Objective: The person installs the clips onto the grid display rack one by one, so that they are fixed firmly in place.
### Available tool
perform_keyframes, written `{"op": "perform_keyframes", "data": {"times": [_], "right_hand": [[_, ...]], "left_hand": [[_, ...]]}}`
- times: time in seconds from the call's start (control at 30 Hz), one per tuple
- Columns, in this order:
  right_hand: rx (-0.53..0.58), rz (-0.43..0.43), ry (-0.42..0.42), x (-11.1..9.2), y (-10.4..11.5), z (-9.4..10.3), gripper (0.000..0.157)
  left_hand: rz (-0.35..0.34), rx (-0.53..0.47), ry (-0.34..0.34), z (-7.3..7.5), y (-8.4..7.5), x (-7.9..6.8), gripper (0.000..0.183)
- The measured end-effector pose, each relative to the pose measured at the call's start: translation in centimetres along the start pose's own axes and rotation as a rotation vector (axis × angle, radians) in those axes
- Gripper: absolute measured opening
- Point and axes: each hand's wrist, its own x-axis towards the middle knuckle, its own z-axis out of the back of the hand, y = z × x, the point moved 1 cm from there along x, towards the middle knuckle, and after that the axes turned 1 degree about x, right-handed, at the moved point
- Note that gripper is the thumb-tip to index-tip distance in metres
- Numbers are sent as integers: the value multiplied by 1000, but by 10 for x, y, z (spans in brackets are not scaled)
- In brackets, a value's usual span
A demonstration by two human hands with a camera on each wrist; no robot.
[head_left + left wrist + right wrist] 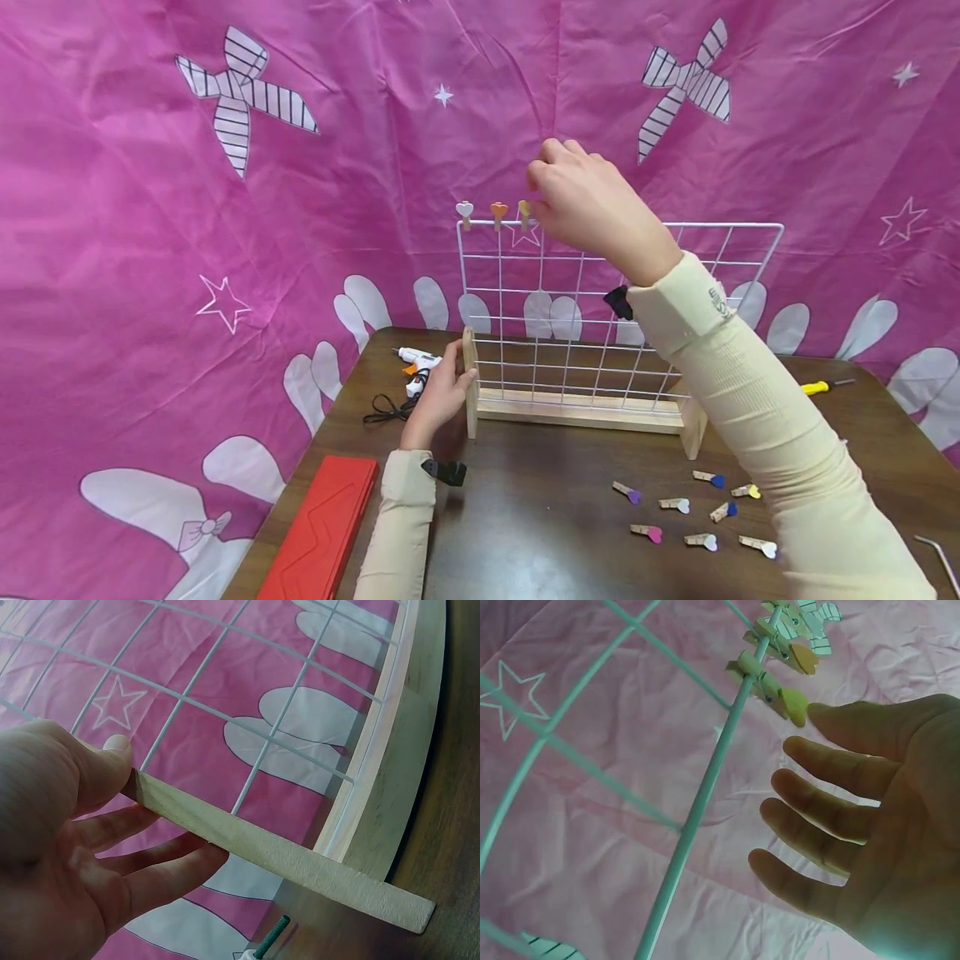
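Note:
A white wire grid (pixel 600 321) stands in a wooden base. Around the left wooden upright (pixel 277 855) of that base, my left hand (pixel 82 825) has its thumb on one side and its fingers on the other. Three small wooden clothespins with hearts sit on the top wire at the left: a white-heart one (pixel 465 213), an orange-heart one (pixel 498 214) and a yellow-heart one (pixel 776 696). Beside the yellow heart is my right hand (pixel 870 802), thumb tip right at the heart's edge, fingers loosely spread and holding nothing.
Several heart clothespins (pixel 701 542) lie on the brown table (pixel 525 517) at front right. A red box (pixel 322 525) lies at the left, a glue gun (pixel 417 360) with a black cord behind it. A yellow-handled tool (pixel 816 387) and a metal rod (pixel 937 558) lie at the right.

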Motion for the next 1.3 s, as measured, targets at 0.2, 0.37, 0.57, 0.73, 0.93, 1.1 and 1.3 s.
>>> {"op": "perform_keyframes", "data": {"times": [0.2,0.37,0.57,0.73,0.93,1.1,1.3], "right_hand": [[30,-5,-83,-24,-9,2,14],[43,-24,-113,-48,-16,1,12],[97,-32,-127,-79,-25,-6,9],[155,3,-118,-107,-33,-18,12],[201,52,-81,-143,-40,-39,15],[202,79,-72,-172,-40,-58,15],[211,74,-34,-206,-33,-87,14]], "left_hand": [[-16,17,-2,2,3,3,49],[-10,8,-2,2,5,5,49],[4,-4,8,2,3,4,49],[1,-1,-1,2,1,3,48],[5,8,-10,1,1,2,49],[5,11,-7,0,2,2,49],[-2,5,-18,-2,4,2,48]]}}
